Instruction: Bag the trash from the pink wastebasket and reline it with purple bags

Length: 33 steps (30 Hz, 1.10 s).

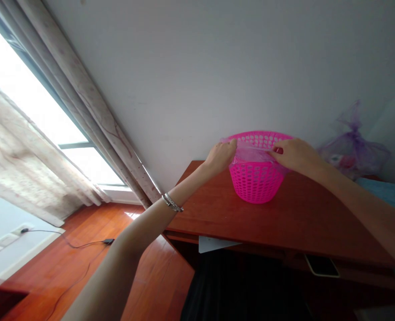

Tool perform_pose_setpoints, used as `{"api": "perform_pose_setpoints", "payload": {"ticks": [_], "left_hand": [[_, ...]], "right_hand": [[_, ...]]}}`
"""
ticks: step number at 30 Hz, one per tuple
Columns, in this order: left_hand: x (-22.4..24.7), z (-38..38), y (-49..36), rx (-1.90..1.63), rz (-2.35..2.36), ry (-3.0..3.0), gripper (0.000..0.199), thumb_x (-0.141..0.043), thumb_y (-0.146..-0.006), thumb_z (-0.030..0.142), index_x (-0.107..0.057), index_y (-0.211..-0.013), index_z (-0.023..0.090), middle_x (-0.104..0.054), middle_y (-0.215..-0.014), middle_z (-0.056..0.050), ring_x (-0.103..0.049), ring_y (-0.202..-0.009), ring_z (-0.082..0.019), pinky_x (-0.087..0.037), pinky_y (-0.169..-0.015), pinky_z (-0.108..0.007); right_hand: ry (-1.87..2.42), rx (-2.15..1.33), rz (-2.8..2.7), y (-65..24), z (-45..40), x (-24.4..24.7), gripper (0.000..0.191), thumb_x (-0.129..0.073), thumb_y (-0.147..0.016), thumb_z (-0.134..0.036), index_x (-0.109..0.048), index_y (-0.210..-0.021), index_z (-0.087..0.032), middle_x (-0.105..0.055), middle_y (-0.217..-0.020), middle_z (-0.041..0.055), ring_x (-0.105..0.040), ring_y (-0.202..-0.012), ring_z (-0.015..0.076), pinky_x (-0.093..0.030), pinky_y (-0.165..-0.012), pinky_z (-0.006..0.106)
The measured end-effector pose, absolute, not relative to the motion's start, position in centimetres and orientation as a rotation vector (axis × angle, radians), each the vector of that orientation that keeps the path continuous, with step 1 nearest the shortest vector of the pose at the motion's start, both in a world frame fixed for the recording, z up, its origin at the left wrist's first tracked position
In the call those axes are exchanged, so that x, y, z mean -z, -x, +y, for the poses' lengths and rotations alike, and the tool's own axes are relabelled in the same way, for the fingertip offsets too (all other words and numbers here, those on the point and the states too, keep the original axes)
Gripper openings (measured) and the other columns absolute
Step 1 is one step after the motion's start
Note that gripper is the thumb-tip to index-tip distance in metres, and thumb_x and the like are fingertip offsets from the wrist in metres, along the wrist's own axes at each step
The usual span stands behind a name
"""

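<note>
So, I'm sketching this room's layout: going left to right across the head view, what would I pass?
Sheer curtain → left hand → pink plastic basket → right hand → purple plastic bag

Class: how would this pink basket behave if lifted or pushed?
The pink perforated plastic basket is probably light for its size, its walls being mostly holes. Its base is narrower than its rim, so a push near the top could tip it. Its thin walls might flex slightly if squeezed.
</note>
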<state>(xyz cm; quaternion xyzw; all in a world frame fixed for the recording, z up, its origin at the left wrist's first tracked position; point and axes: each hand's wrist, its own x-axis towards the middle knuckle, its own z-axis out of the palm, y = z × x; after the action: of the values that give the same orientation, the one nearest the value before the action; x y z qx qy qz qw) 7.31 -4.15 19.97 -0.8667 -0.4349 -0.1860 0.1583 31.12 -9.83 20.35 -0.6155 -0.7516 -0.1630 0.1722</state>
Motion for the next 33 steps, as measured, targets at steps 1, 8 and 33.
{"api": "perform_pose_setpoints", "payload": {"ticks": [1, 8, 33], "left_hand": [[-20.0, -4.3, -7.3, 0.594, -1.225, 2.512, 0.023, -0.036, -0.095, 0.017, -0.058, -0.101, 0.012, -0.066, -0.084, -0.011, -0.064, -0.078, -0.021, -0.045, -0.073, -0.032], [-19.0, -4.7, -6.6, 1.337, -1.214, 2.809, 0.013, -0.053, -0.081, 0.019, -0.063, -0.074, 0.015, -0.064, -0.084, -0.005, -0.058, -0.080, -0.014, -0.045, -0.075, -0.029], [-19.8, -3.4, -3.8, 1.131, -1.264, 2.863, 0.032, -0.056, -0.082, 0.040, -0.060, -0.062, 0.015, -0.054, -0.058, 0.002, -0.043, -0.057, -0.009, -0.032, -0.055, -0.024]], "right_hand": [[1.762, 0.447, -2.145, -31.1, -9.9, -20.3, 0.043, -0.042, -0.089, -0.047, -0.070, -0.078, -0.017, -0.068, -0.075, 0.0111, -0.058, -0.065, 0.0196, -0.034, -0.057, 0.030], [1.754, 0.342, -2.145, -31.5, -10.2, -20.0, 0.043, -0.038, -0.091, -0.043, -0.069, -0.073, -0.018, -0.067, -0.072, 0.0082, -0.058, -0.065, 0.0176, -0.030, -0.056, 0.028], [1.529, -0.203, -1.735, -36.4, -11.4, -19.2, 0.027, -0.056, -0.080, -0.041, -0.069, -0.079, -0.017, -0.066, -0.071, 0.0047, -0.060, -0.066, 0.0170, -0.042, -0.062, 0.029]]}}
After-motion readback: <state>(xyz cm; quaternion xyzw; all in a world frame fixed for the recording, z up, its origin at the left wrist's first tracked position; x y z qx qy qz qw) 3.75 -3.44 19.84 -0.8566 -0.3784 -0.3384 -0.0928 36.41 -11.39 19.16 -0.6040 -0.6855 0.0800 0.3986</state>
